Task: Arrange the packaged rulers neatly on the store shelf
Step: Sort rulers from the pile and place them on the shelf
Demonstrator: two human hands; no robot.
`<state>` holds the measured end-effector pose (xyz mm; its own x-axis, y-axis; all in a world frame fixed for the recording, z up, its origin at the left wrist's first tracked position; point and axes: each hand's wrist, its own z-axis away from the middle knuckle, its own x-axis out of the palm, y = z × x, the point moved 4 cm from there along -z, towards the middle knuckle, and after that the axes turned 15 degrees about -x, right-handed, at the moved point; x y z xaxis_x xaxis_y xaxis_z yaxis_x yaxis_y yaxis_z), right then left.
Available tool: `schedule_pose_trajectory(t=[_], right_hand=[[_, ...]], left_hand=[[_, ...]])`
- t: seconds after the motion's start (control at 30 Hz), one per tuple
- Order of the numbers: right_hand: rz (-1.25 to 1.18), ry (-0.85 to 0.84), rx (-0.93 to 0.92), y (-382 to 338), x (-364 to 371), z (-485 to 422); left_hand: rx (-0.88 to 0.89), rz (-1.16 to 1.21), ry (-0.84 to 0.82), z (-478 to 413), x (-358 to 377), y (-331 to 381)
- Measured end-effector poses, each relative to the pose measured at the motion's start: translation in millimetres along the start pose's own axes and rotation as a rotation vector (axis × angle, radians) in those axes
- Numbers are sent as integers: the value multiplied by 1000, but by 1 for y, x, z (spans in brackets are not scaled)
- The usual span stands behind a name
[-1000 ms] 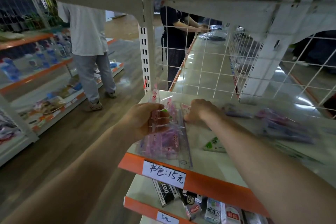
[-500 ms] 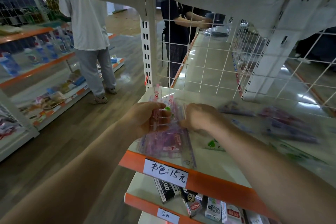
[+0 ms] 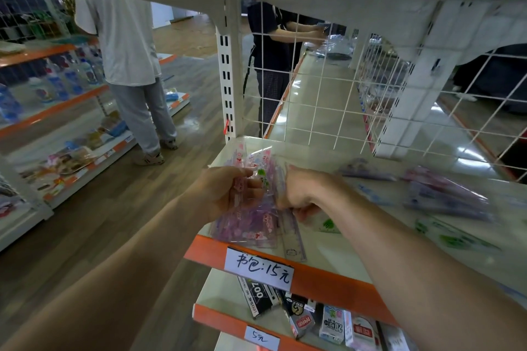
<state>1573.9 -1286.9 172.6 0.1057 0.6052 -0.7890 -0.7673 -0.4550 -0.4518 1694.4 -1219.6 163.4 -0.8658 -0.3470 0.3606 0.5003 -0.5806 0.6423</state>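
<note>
Grip was shared: the left hand (image 3: 225,194) curled round the packaged rulers (image 3: 248,225), the right hand (image 3: 299,194) pinching their right edge. They lay between both hands at the shelf's (image 3: 328,279) front-left corner, long axis front to back.

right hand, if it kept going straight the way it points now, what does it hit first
The right hand points left and seems to be touching the pink ruler packs at their edge. Going on, it would press them against the left hand gripping them, though depth is unclear.
</note>
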Motion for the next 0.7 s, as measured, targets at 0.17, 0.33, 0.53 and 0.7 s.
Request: schedule_pose_trajectory(t=[0.17,0.33,0.53,0.7], right_hand=[[-164,72,-21,5,-2,10],[-401,188,-21,27,-16,25],[-633,298,-127,42,-38,46],[-758,254,-197,49,-47,61]], left_hand=[[7,-9,-8,-2,-2,0],[-34,2,-34,-2,-4,3],[19,-86,-72,2,13,9],[32,-74,-104,4,30,16]])
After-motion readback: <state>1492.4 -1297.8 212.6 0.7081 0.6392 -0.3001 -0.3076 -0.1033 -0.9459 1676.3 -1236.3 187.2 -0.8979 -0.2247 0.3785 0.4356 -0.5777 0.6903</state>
